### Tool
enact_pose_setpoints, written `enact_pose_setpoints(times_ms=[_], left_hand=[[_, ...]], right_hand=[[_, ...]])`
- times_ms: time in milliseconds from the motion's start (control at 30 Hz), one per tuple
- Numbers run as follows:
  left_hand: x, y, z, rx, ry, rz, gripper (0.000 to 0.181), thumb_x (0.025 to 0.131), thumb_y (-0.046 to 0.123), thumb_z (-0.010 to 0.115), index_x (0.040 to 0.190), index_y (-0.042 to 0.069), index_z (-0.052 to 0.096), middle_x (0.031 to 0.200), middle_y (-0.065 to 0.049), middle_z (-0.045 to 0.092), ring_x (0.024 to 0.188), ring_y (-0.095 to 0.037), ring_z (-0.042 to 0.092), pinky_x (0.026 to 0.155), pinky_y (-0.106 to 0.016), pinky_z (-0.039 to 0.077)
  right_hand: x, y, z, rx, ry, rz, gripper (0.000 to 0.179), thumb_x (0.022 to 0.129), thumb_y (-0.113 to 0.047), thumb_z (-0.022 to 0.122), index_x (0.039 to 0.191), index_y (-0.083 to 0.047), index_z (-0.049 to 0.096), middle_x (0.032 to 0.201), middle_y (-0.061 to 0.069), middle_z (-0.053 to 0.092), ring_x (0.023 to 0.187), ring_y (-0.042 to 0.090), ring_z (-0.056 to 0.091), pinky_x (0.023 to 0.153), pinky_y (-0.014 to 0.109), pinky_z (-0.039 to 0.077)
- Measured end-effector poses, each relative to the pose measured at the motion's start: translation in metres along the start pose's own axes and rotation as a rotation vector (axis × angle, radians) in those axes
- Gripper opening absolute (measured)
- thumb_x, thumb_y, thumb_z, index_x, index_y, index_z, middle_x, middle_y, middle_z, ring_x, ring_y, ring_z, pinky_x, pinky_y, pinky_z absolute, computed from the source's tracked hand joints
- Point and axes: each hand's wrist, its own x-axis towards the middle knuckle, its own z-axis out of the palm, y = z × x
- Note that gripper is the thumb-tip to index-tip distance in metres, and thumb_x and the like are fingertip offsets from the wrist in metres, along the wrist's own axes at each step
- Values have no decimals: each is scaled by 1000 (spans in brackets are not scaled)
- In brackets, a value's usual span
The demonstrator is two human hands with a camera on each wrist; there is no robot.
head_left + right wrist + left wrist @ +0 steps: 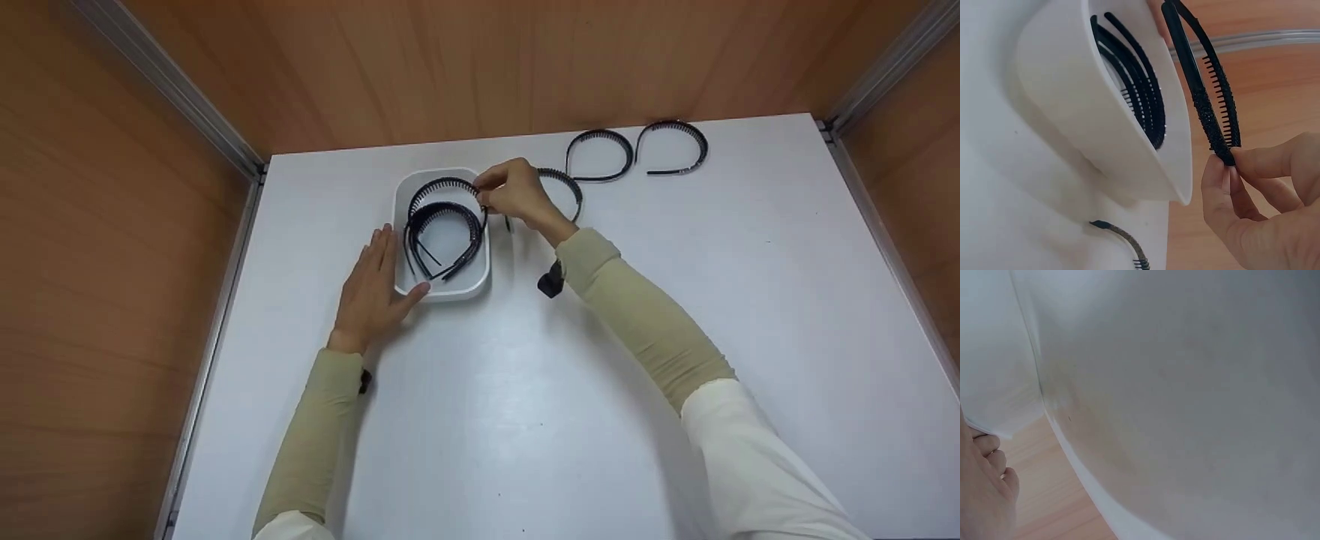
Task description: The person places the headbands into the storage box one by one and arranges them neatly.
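Observation:
A white plastic tub (pixel 466 292) stands toward the back of the table, with several black headbands (pixel 1157 121) nested inside. My right hand (pixel 517 196) is at the tub's far right rim and pinches one black toothed headband (pixel 1203 107) between thumb and fingertips. In the right wrist view this band hangs outside the tub's mouth, apart from the nested ones. My left hand (pixel 367 289) lies along the tub's left side with fingers straight, its thumb over the near rim. The left wrist view shows only part of that hand beside the tub's pale wall.
One headband (pixel 578 193) lies on the white table (pixel 525 420) right of the tub, partly hidden by my right hand. Two more headbands, a middle one (pixel 628 157) and a far right one (pixel 703 144), lie near the back edge. Wooden panels (pixel 510 67) enclose the table.

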Motion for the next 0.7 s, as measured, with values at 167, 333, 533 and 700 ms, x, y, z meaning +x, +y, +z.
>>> enact_pose_setpoints(times_ms=[167,333,533,700], left_hand=[[0,0,1,-8,9,5,107,101,71,54,171,3,13,180,-14,14,168,-28,9,137,-42,11],[1,0,0,-15,27,21,108,100,73,55,171,2,15,179,-16,15,167,-31,12,137,-45,13],[0,0,-1,-15,11,12,108,99,72,56,171,2,14,180,-15,14,168,-29,10,137,-44,12],[-1,0,-1,-23,13,8,108,100,70,58,171,1,14,180,-15,14,168,-29,10,137,-44,12]], right_hand=[[1,1,8,-21,20,-24,24,93,4,72,115,0,81,107,12,72,84,13,71,76,25,65],[5,6,16,-112,55,-56,24,91,3,72,113,-1,83,110,14,78,90,13,69,75,22,61],[8,7,24,-172,59,-64,24,91,2,73,113,-1,83,110,14,79,95,15,68,74,21,57],[12,6,31,-242,48,-92,24,90,2,73,112,-1,83,109,14,80,95,17,68,77,24,56]])
